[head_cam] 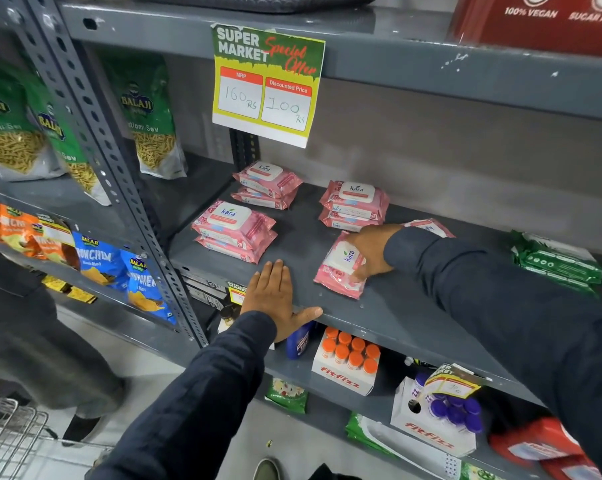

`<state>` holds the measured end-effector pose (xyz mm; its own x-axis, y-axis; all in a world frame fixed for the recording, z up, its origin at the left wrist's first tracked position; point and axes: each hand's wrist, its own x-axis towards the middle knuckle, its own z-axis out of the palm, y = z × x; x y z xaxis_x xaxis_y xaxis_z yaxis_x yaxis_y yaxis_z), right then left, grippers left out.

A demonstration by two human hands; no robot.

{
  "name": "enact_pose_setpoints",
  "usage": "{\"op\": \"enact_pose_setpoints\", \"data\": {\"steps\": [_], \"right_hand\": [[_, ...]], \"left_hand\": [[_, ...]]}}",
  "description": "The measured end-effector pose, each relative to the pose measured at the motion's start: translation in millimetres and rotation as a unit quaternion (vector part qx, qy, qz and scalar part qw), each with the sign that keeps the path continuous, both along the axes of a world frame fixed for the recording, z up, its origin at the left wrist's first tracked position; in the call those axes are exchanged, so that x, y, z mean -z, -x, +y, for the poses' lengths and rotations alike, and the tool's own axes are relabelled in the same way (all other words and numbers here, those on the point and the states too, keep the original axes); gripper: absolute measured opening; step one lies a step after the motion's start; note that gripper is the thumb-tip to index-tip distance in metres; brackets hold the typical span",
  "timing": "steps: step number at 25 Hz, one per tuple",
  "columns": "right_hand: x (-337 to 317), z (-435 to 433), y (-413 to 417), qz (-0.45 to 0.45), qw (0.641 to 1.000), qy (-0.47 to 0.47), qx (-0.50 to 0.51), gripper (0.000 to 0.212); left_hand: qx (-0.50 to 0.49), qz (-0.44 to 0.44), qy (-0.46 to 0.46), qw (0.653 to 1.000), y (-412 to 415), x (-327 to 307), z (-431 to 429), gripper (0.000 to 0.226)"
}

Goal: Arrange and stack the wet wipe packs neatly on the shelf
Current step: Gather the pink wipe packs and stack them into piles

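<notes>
Right hand (372, 252) grips a pink pack (339, 268) lying on the shelf (396, 306).

Pink pack (427, 226) mostly hidden behind right sleeve (465, 271); label seemingly inverted.

Even, bright overhead light, soft shadows under the shelf (389, 317) boards. Wide-angle bending curves the uprights at the left edge. Corners smear; the snack bags (12, 133) look blurred.
</notes>
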<state>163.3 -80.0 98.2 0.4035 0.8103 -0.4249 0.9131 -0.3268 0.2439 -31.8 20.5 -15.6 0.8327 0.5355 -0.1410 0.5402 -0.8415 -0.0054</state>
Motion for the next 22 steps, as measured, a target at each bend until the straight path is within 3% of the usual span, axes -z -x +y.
{"op": "enact_pose_setpoints", "data": {"steps": [6,10,14,19,22], "right_hand": [[16.5,-4.9,16.4,-0.026,0.993,-0.067,0.096,0.069],[14.2,-6.9,16.9,-0.039,0.989,-0.088,0.112,0.085],[10.7,-14.7,-9.3,0.007,0.998,-0.026,0.051,0.116],[33.2,-31.8,-12.0,0.036,0.992,-0.101,0.062,0.094],[40.0,-36.3,-1.4,0.065,0.982,-0.144,0.101,0.093]], "left_hand": [[-0.001,-0.004,-0.003,1.000,-0.7,1.2,0.5,0.119],[0.000,-0.005,-0.005,1.000,-1.2,1.7,0.0,0.120],[-0.002,-0.006,-0.001,1.000,-0.7,1.3,0.5,0.119],[-0.001,-0.011,0.005,1.000,0.0,2.3,0.4,0.117],[-0.002,-0.013,0.000,1.000,0.1,3.2,0.6,0.118]]}}
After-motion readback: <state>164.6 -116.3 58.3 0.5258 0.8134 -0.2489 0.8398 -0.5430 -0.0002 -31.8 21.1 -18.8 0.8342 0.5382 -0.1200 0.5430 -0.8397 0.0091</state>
